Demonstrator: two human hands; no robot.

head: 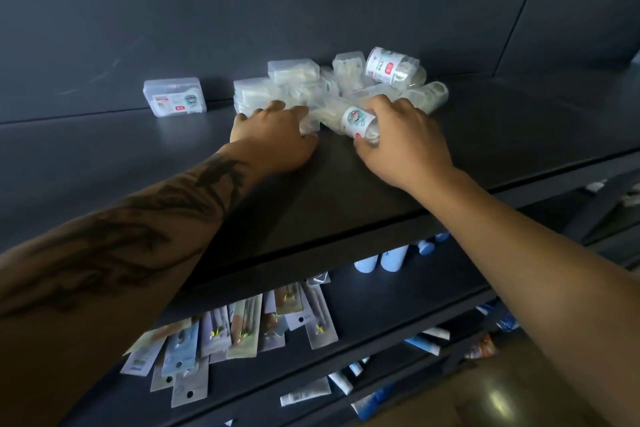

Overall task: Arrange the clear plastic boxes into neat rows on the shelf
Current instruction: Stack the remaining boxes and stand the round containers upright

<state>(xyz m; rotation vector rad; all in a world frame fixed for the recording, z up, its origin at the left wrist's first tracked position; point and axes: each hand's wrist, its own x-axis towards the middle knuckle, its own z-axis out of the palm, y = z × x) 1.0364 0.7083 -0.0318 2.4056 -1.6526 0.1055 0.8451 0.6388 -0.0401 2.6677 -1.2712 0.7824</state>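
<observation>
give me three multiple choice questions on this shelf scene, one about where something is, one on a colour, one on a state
1. Where does the lone clear box stand, seen from this camera?
A. left of the pile of boxes
B. right of the pile
C. on the lower shelf

2. What colour is the top shelf?
A. white
B. dark grey
C. red

3. What is the right hand doing?
A. hanging idle
B. gripping a labelled round container
C. pressing flat on bare shelf

Answers:
1 A: the box sits alone, apart from the pile of boxes, on its left.
2 B: the shelf surface is dark grey.
3 B: its fingers curl round the labelled round container, while the left hand rests at the pile.
</observation>
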